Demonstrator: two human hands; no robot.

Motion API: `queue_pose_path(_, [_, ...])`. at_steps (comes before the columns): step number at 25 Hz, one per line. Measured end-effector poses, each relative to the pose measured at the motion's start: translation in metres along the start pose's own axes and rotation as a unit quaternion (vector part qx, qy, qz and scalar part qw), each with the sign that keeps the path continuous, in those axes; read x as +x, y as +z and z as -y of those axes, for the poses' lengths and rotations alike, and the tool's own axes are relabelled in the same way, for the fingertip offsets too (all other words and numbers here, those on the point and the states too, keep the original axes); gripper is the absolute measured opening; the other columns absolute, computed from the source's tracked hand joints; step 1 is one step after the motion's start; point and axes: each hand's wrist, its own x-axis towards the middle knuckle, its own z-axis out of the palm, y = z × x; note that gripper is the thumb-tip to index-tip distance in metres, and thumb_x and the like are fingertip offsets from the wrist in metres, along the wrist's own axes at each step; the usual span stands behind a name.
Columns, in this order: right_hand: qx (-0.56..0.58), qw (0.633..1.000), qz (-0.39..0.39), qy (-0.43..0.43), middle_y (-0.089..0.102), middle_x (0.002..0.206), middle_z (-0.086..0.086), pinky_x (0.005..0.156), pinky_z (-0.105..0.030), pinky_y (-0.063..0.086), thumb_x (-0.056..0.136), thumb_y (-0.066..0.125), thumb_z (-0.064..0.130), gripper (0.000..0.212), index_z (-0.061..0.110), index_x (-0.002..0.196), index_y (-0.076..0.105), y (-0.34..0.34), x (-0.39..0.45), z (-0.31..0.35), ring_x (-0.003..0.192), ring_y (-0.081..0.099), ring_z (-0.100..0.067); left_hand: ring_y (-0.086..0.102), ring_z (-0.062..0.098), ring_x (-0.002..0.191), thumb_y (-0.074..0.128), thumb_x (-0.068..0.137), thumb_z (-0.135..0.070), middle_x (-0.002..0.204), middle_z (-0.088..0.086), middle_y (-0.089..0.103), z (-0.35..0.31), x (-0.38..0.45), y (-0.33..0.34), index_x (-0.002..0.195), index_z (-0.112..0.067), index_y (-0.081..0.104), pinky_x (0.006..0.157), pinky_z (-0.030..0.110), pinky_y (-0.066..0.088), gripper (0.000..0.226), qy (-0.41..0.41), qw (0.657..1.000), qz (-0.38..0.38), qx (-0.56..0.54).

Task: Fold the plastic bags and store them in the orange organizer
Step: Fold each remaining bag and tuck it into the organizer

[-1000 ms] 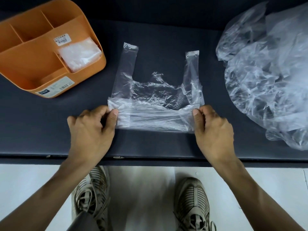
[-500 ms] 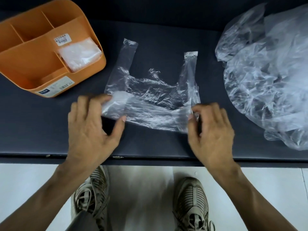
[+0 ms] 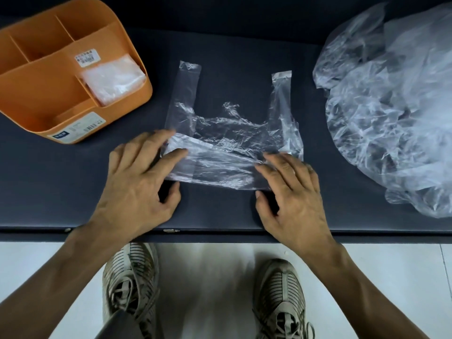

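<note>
Two hands on the job, head view only, I'm watching from above: left hand (image 3: pixel 137 189) lies palm down on the dark table (image 3: pixel 61 187), fingers straight and spread, fingertips pressing flat on the left end of the clear plastic bag (image 3: pixel 227 155), thumb tucked near the bag's near edge; nothing pinched that I can see, fingers released, not curled round the film. Right hand (image 3: pixel 291 194) mirrors it, palm down, fingers straight and laid on the right end of the bag's folded strip, thumb on the table just below the near edge, also released, flat press only. Bag lies flat in the table's middle between both hands, bottom part folded up into a band across its near side, two handle loops pointing away from me, left one slightly tilted, right one about upright, crumpled mouth between them. Orange organizer (image 3: pixel 36 101) sits far left on the table, well apart from the bag, several compartments; the right-hand compartment holds a folded bag (image 3: pixel 115 78), white label stuck on the divider beside it, another label on the near wall. Pile of loose bags (image 3: pixel 396 111) heaped at far right, near the right handle loop but not touching it as far as I can tell. Below the table edge, two sneakers (image 3: pixel 278 297) on a pale floor
</note>
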Motion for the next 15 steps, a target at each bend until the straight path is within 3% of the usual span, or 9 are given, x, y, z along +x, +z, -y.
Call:
queue_pose_path(3, [0.019, 1.0, 0.0, 0.003, 0.059, 0.14, -0.008, 0.107, -0.048, 0.041, 0.091, 0.055, 0.031, 0.043, 0.009, 0.127, 0.066, 0.0, -0.002, -0.003, 0.13, 0.051, -0.029, 0.044, 0.026, 0.139, 0.048, 0.086, -0.026, 0.152, 0.007, 0.048, 0.005, 0.005, 0.006, 0.139, -0.012, 0.059, 0.118, 0.055, 0.024, 0.056, 0.061, 0.997, 0.04, -0.017])
queue_pose_path(7, [0.042, 0.994, -0.038, 0.089, 0.06, 0.135, -0.007, 0.107, -0.046, 0.039, 0.089, 0.063, 0.043, 0.049, 0.011, 0.126, 0.062, -0.005, -0.005, -0.012, 0.128, 0.053, -0.03, 0.051, 0.025, 0.134, 0.045, 0.095, -0.023, 0.147, 0.008, 0.054, 0.012, 0.003, 0.019, 0.133, -0.008, 0.065, 0.113, 0.056, 0.036, 0.045, 0.07, 0.996, 0.027, -0.039])
queue_pose_path(10, [0.003, 0.994, -0.026, 0.102, 0.063, 0.133, -0.004, 0.108, -0.048, 0.039, 0.089, 0.06, 0.054, 0.057, 0.01, 0.125, 0.066, -0.007, -0.011, -0.027, 0.127, 0.053, -0.031, 0.05, 0.027, 0.133, 0.047, 0.096, -0.02, 0.147, 0.009, 0.054, 0.013, -0.001, 0.02, 0.131, -0.008, 0.066, 0.112, 0.055, 0.038, 0.042, 0.071, 0.995, 0.005, -0.065])
queue_pose_path(15, [0.02, 0.99, -0.054, 0.132, 0.064, 0.131, -0.007, 0.106, -0.052, 0.041, 0.092, 0.059, 0.05, 0.053, 0.007, 0.123, 0.068, -0.007, -0.015, -0.039, 0.126, 0.052, -0.033, 0.052, 0.029, 0.131, 0.048, 0.096, -0.018, 0.145, 0.011, 0.055, 0.013, -0.001, 0.022, 0.129, -0.007, 0.067, 0.109, 0.057, 0.04, 0.04, 0.074, 0.995, -0.005, -0.073])
